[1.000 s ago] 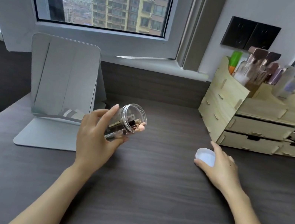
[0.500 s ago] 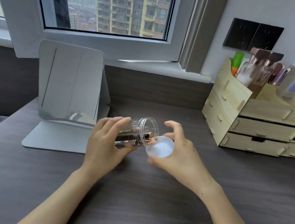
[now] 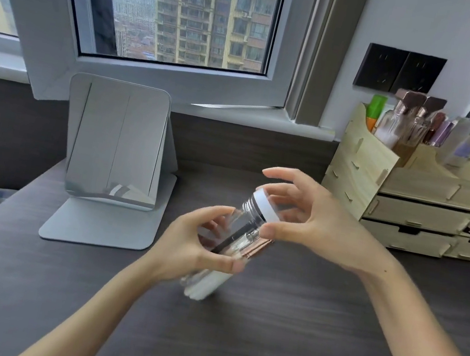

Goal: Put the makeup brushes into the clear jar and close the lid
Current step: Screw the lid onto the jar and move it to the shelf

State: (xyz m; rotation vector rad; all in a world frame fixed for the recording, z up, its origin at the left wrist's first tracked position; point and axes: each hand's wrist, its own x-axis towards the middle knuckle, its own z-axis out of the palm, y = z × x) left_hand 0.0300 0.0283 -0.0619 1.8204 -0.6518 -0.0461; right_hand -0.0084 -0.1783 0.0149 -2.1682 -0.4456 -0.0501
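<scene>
The clear jar (image 3: 245, 229) is tilted, mouth up and to the right, above the dark desk. Makeup brushes (image 3: 250, 247) with black and rose-gold handles lie inside it. My left hand (image 3: 197, 249) wraps around the jar's body. A white lid (image 3: 266, 206) sits on the jar's threaded mouth. My right hand (image 3: 310, 221) holds the lid's rim with thumb and fingers. I cannot tell how far the lid is screwed on.
A grey standing mirror (image 3: 116, 145) is at the back left of the dark wooden desk (image 3: 263, 338). A wooden drawer organiser (image 3: 411, 195) with bottles stands at the back right. An open window frame (image 3: 157, 77) juts over the sill behind.
My right hand picked the white lid off the desk, carried it left to the jar and set it on the mouth. The jar tilted more upright in my left hand.
</scene>
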